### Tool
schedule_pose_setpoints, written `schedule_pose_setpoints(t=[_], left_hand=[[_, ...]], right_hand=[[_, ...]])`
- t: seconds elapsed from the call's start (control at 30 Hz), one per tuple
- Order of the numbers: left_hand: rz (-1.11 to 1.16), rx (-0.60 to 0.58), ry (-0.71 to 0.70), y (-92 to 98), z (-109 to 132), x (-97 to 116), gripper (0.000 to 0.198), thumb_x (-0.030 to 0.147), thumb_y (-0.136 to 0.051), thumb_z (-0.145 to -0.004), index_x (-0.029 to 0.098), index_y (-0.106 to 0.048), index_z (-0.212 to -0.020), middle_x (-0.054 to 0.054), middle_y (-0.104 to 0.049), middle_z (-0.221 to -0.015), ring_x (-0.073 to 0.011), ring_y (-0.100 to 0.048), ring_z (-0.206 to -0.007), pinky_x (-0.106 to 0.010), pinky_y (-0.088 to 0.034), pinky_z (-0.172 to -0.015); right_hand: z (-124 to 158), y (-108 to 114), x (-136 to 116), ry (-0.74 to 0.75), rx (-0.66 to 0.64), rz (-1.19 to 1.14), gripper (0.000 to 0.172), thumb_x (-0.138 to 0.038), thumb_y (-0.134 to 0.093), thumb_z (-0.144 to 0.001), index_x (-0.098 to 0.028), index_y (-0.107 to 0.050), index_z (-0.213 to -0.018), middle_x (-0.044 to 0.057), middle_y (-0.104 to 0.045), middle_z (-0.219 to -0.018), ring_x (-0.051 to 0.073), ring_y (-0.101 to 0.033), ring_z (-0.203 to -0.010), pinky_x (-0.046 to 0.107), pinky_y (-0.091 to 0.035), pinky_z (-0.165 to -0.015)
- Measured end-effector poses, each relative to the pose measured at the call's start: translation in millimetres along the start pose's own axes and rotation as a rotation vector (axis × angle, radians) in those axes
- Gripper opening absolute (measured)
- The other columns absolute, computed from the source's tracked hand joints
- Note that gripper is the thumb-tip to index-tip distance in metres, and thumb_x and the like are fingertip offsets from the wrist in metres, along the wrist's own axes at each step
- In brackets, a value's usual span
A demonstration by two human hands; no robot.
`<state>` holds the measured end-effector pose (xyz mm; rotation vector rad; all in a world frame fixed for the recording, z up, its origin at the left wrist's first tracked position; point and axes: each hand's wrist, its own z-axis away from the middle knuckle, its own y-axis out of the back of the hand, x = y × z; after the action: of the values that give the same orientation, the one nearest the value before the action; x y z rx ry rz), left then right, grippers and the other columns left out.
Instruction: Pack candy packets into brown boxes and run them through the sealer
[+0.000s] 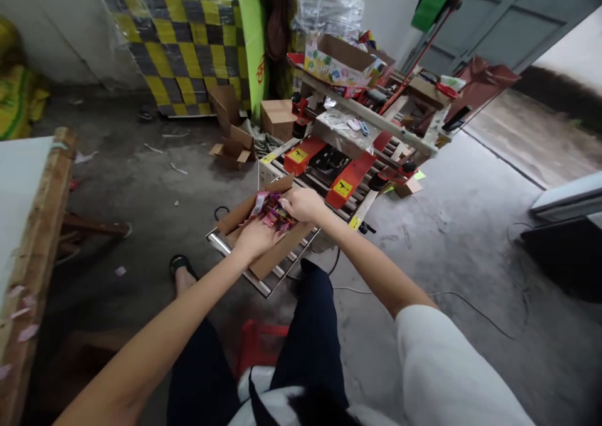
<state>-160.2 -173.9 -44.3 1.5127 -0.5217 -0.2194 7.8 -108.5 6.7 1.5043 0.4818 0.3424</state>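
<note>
An open cardboard box (273,260) sits on the roller conveyor (258,283) before me, holding several small pink and purple packets (270,218). My left hand (256,239) reaches in from the near side, its fingers stretched over the packets and touching them. At the box's right side, my right hand (305,205) has its fingers curled down near the packets. Something pale shows by its fingertips, too small to name.
Beyond the box stands a carton-sealing machine (333,162) with red guides and a green tape roll (437,0). A printed carton (336,62) rests on top. Wrapped yellow-and-black cartons (188,43) are stacked behind. A wood-edged table (42,225) is at left, a red stool (261,347) below.
</note>
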Motion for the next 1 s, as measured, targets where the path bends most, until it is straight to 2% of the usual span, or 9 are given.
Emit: schedule_pose_setpoints(t=[0.13,0.23,0.37,0.5,0.63,0.73,0.83,0.93,1.0], left_hand=[[0.334,-0.056,0.109,12.3,-8,-18,0.033,0.032,-0.051,-0.093,0.022,-0.078,-0.109,-0.009,-0.077,-0.118,-0.0281,-0.069,-0.115,-0.038,-0.050,-0.103],[0.514,-0.074,0.095,18.0,-5,-20,0.039,0.044,-0.048,-0.096,0.020,-0.077,-0.108,-0.005,-0.077,-0.118,-0.0266,-0.069,-0.114,-0.036,-0.052,-0.101],[0.358,0.065,0.209,6.9,13,16,0.042,0.049,-0.062,-0.089,0.017,-0.074,-0.111,-0.015,-0.075,-0.118,-0.0322,-0.069,-0.113,-0.038,-0.052,-0.098],[0.269,0.276,0.450,-11.4,22,67,0.038,0.036,-0.044,-0.100,0.012,-0.074,-0.103,-0.021,-0.073,-0.112,-0.0326,-0.068,-0.111,-0.041,-0.052,-0.096],[0.348,0.332,0.469,-14.0,14,84,0.037,0.022,-0.039,-0.100,0.010,-0.072,-0.113,-0.022,-0.071,-0.121,-0.0323,-0.065,-0.119,-0.043,-0.050,-0.104],[0.403,0.302,0.434,-5.6,23,83,0.034,0.019,-0.046,-0.096,0.010,-0.070,-0.118,-0.021,-0.070,-0.126,-0.0304,-0.065,-0.122,-0.040,-0.050,-0.107],[0.443,0.329,0.338,13.3,56,80,0.031,0.025,-0.056,-0.093,0.013,-0.071,-0.117,-0.018,-0.065,-0.137,-0.0297,-0.062,-0.127,-0.041,-0.049,-0.110],[0.491,0.571,0.219,39.7,85,59,0.031,0.035,-0.050,-0.099,0.019,-0.075,-0.106,-0.010,-0.068,-0.134,-0.0243,-0.063,-0.125,-0.038,-0.047,-0.113],[0.529,0.766,0.264,50.8,82,32,0.038,0.040,-0.042,-0.102,0.019,-0.074,-0.108,-0.009,-0.070,-0.129,-0.0219,-0.063,-0.124,-0.037,-0.045,-0.115]], right_hand=[[-24,-22,-6,-0.125,0.100,-0.038,0.048,-0.035,-0.038,-0.103,-0.009,-0.079,-0.105,0.018,-0.076,-0.109,0.026,-0.069,-0.105,0.030,-0.046,-0.084],[-31,-28,-3,-0.161,0.156,-0.040,0.050,-0.033,-0.035,-0.103,-0.007,-0.077,-0.110,0.021,-0.075,-0.112,0.026,-0.068,-0.107,0.031,-0.045,-0.088],[-25,-25,-3,-0.170,0.226,-0.059,0.050,-0.032,-0.031,-0.105,-0.011,-0.076,-0.111,0.018,-0.074,-0.114,0.024,-0.066,-0.111,0.033,-0.040,-0.100],[-1,-35,-17,-0.370,0.433,-0.203,0.050,-0.025,-0.028,-0.104,-0.013,-0.055,-0.145,0.020,-0.053,-0.150,0.024,-0.048,-0.139,0.039,-0.032,-0.115],[23,-51,-30,-0.400,0.304,-0.251,0.056,-0.029,-0.032,-0.104,-0.012,-0.040,-0.156,0.021,-0.028,-0.167,0.030,-0.030,-0.153,0.049,-0.027,-0.121],[29,-54,-36,-0.357,0.224,-0.181,0.058,-0.034,-0.031,-0.105,-0.012,-0.038,-0.158,0.019,-0.021,-0.170,0.033,-0.024,-0.156,0.053,-0.022,-0.124],[29,-54,-45,-0.383,0.238,-0.123,0.061,-0.034,-0.031,-0.104,-0.011,-0.032,-0.161,0.020,-0.021,-0.170,0.036,-0.023,-0.156,0.060,-0.022,-0.123],[28,-56,-57,-0.430,0.274,-0.079,0.062,-0.029,-0.031,-0.102,-0.008,-0.029,-0.161,0.023,-0.021,-0.169,0.039,-0.023,-0.155,0.069,-0.022,-0.119],[26,-58,-64,-0.456,0.298,-0.061,0.063,-0.025,-0.030,-0.101,-0.006,-0.029,-0.160,0.025,-0.021,-0.168,0.041,-0.024,-0.154,0.074,-0.022,-0.117]])
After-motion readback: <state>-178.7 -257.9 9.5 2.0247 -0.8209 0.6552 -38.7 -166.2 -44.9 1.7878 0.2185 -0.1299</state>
